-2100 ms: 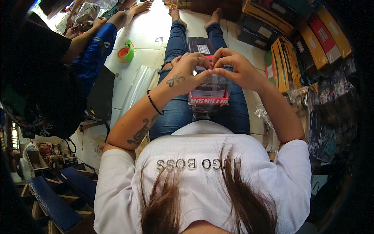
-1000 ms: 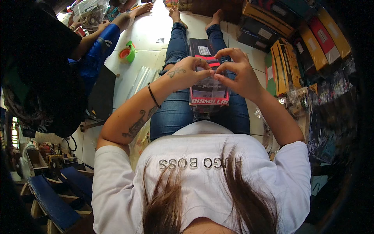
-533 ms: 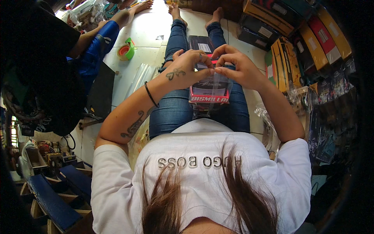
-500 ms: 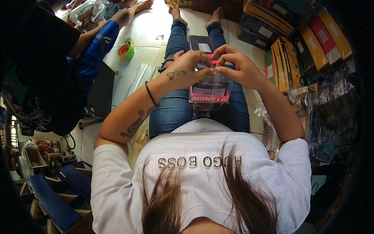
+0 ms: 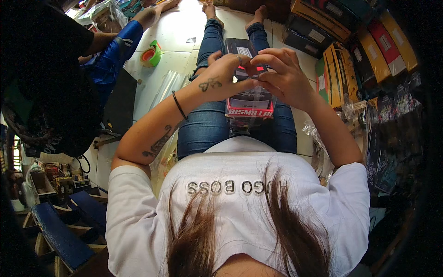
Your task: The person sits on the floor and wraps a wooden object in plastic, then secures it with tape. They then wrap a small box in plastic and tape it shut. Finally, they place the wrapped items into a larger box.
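A long black box-like thing (image 5: 249, 112) with red trim and a white label lies lengthwise on my lap between my jeans-clad legs. Shiny clear plastic shows over its near end. Above its middle, my left hand (image 5: 232, 73) and my right hand (image 5: 284, 77) meet tip to tip. Both have bent fingers and thumbs drawn close together in pinches. Whatever sits between the fingertips is too thin or hidden to name; it may be clear film. My hands cover the middle of the black thing.
A green tape dispenser (image 5: 151, 55) with an orange roll stands on the tiled floor at left, near clear plastic sheets (image 5: 167, 92). Another person in blue shorts (image 5: 119, 50) sits at far left. Stacked boxes (image 5: 339, 76) line the right; blue wooden parts (image 5: 60, 235) lie lower left.
My right hand has turned and its fingers have curled further, with the fingertips shifted slightly. My left hand stays nearly in place. The black thing remains on my lap.
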Demonstrator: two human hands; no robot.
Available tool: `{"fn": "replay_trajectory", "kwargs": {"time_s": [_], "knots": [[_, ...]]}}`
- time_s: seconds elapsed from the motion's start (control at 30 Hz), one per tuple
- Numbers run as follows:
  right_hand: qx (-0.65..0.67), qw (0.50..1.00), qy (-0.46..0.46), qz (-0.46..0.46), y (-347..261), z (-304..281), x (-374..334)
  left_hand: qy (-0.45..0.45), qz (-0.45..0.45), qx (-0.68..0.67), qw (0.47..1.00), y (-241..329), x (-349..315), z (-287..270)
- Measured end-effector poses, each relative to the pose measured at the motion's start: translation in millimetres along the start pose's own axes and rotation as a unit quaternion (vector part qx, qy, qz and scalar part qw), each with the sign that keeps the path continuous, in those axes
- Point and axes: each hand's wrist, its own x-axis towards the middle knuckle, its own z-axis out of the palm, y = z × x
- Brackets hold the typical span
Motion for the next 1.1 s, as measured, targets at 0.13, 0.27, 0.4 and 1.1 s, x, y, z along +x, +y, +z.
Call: {"fn": "replay_trajectory", "kwargs": {"time_s": [0.13,0.27,0.4,1.1], "knots": [[0.084,0.995,-0.046,0.023,7.2,-3.1,3.6,0.024,0.085,0.081,0.993,0.8,-2.2,-6.8],[0.15,0.985,-0.065,0.049,12.9,1.0,5.5,0.042,0.102,0.071,0.991,-1.9,0.0,-2.5],[0.182,0.978,-0.076,0.066,16.3,4.5,4.0,0.019,0.079,0.075,0.994,1.8,0.4,-1.7],[0.026,0.996,0.044,0.071,-10.9,-2.2,-4.2,-0.014,-0.094,-0.292,0.952,-9.6,-4.1,11.3]]}}
